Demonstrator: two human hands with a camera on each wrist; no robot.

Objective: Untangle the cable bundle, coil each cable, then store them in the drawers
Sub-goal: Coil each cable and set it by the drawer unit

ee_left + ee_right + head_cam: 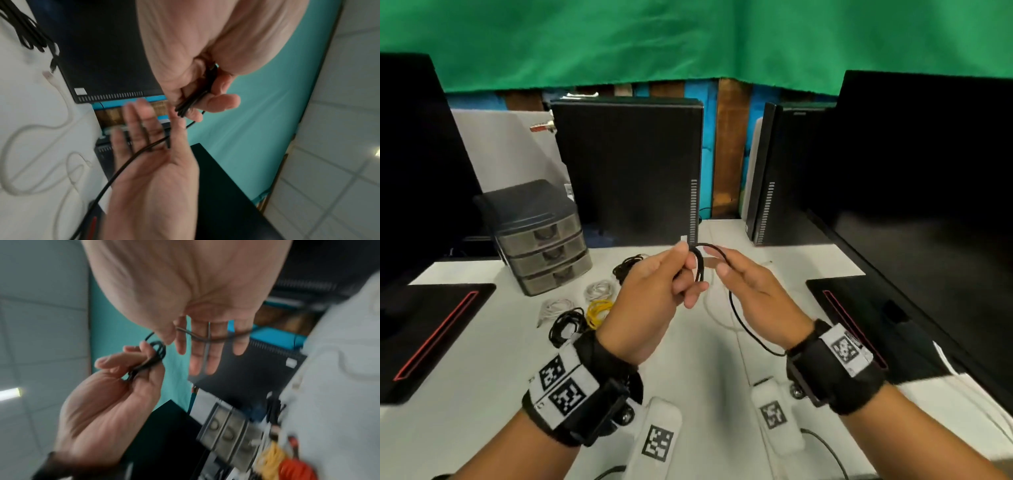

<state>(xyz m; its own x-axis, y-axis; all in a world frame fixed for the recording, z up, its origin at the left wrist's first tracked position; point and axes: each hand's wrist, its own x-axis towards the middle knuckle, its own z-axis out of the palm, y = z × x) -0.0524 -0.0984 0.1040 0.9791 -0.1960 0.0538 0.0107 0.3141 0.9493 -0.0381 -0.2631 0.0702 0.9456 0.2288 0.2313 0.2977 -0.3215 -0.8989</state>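
Note:
A thin black cable (699, 265) is partly wound into a small coil. My left hand (681, 270) pinches that coil between thumb and fingers above the white table (705, 377). The cable's loose end loops over to my right hand (743, 287) and hangs down toward its wrist. In the right wrist view the right hand (205, 345) has straight fingers with the cable lying across them. The left wrist view shows the coil (193, 100) in the left hand (205, 65). A grey three-drawer unit (544, 246) stands at the left with its drawers closed.
Coiled cables lie left of my hands: a black coil (565, 325), a yellow coil (599, 311), two white coils (601, 289) and a dark coil (628, 267). A loose white cable (719, 318) lies under my hands. Computer towers (630, 171) and monitors stand behind and beside.

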